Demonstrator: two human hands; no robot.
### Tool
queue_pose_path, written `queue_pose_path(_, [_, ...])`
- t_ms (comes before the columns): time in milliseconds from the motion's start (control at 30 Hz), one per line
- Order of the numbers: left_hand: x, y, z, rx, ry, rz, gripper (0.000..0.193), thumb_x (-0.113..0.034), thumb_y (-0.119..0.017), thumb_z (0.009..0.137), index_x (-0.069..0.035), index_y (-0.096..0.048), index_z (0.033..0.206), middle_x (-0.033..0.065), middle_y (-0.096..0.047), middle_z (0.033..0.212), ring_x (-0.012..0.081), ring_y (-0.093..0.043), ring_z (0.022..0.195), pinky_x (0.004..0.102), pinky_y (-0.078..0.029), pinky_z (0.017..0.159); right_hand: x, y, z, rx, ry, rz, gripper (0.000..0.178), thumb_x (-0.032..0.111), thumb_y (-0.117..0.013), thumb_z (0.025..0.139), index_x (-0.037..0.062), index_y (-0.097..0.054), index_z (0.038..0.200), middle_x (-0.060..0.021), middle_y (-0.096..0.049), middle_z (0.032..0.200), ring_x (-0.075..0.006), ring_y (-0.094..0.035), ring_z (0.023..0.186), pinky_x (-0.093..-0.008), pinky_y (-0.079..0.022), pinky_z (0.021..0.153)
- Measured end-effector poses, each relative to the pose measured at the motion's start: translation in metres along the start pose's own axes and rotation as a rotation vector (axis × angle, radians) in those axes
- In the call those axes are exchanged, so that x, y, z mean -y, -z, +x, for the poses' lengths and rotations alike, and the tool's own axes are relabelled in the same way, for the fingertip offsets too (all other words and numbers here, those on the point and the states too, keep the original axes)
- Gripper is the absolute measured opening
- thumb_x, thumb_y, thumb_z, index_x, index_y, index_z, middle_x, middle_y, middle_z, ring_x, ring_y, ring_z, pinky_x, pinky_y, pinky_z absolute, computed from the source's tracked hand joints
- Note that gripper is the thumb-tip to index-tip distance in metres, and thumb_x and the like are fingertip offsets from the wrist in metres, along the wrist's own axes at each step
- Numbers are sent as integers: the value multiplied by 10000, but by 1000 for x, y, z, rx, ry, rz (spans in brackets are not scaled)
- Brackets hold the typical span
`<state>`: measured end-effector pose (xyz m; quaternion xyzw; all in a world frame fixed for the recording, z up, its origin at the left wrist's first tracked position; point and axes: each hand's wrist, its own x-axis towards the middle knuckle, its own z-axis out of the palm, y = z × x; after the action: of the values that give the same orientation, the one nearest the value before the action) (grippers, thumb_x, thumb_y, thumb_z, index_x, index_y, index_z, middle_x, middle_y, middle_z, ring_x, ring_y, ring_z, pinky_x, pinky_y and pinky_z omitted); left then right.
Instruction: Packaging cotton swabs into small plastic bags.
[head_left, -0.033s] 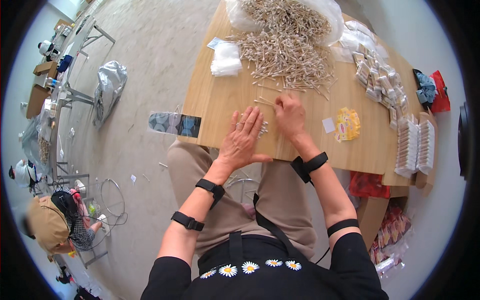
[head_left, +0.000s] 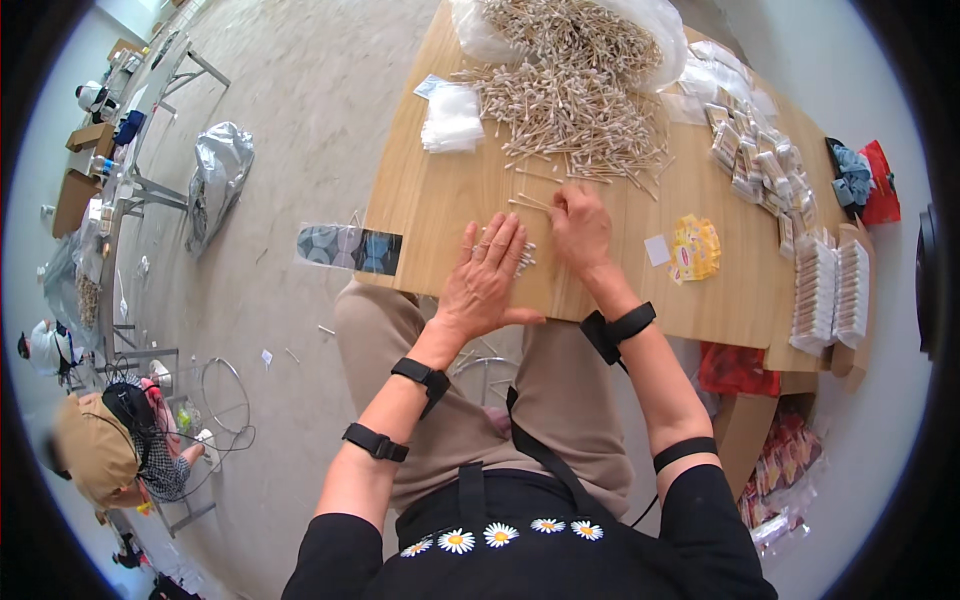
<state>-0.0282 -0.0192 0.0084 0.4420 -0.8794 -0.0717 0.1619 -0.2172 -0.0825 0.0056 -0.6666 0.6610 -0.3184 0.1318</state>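
My left hand [head_left: 487, 275] lies flat near the front edge of the wooden table, fingers stretched out. It covers part of a small bunch of cotton swabs [head_left: 527, 257], whose white tips show beside the fingers. To its right, my right hand [head_left: 581, 228] is closed in a pinch on cotton swabs [head_left: 533, 203], which stick out leftward from the fingertips. Another loose cotton swab [head_left: 538, 175] lies just beyond. A big heap of cotton swabs [head_left: 575, 110] spreads over the far part of the table, spilling from a clear plastic bag [head_left: 672, 50].
Clear bags [head_left: 452, 120] lie left of the heap. Yellow labels [head_left: 695, 248] and a white card [head_left: 657, 250] sit at right. Packed swabs [head_left: 765, 170] are piled farther right, near upright stacked packs [head_left: 832, 290]. A patterned strip [head_left: 350, 248] overhangs the left edge. People work at far left.
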Motion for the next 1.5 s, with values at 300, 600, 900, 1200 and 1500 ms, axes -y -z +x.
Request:
queue_pose_path(300, [0,0,0,-4,2,-20,1255,-809,-645,614,44,-364,1490,173,-324,1575,305,-224,1508,524,-118,1236,0,-2,6,50,57,-13,58,85,-623,870,68,-677,857,-146,-630,930,-373,-657,837,-449,-533,734])
queue_pose_path(600, [1,0,1,-24,-8,-8,1266,-814,-640,609,48,-362,1493,174,-306,1590,305,-195,1520,520,-101,1240,22,-12,-9,193,112,-1,78,53,-641,827,56,-701,875,-148,-647,896,-358,-650,879,-436,-515,770])
queue_pose_path(900, [0,-3,1,0,10,-36,1268,-816,-643,610,57,-365,1488,195,-335,1566,327,-221,1507,525,-99,1240,11,-9,28,-9,-34,-146,71,81,-610,846,62,-671,878,-165,-649,997,-380,-683,864,-466,-555,742])
queue_pose_path(1200, [2,-4,2,-40,4,-33,1279,-797,-680,601,54,-346,1496,184,-306,1582,327,-205,1515,545,-98,1233,23,-1,-15,212,92,59,30,55,-649,823,51,-660,852,-140,-637,923,-363,-637,863,-452,-514,738])
queue_pose_path(1500, [-3,-4,-3,-26,18,62,1259,-786,-704,597,31,-356,1490,156,-340,1521,316,-257,1475,532,-140,1226,13,43,-51,205,287,4,697,172,-786,703,-51,-553,1321,-253,-538,1322,-410,-497,1251,-460,-415,1059])
